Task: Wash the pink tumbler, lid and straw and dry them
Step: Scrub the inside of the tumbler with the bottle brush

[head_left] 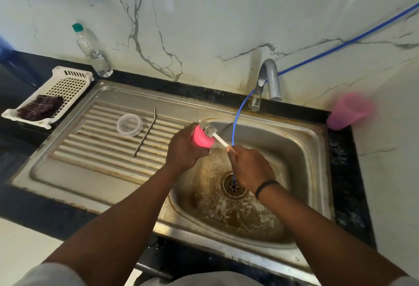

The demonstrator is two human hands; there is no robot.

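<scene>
Landmark: steel sink (313, 140), set in a dark surface (344, 186) below a marble-patterned wall. Above the basin, the left hand (184, 149) grips the pink tumbler (201, 138); the right hand (249, 166) grips a white brush (214, 135) entering it. On the sink's drainboard lie the clear lid (129, 125) and metal straw (146, 132). Left of the sink: a white basket (68, 83) holding a dark cloth (40, 107).

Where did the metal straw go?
Head view: the metal straw lies on the ribbed drainboard, just right of the clear lid, left of both hands.
</scene>
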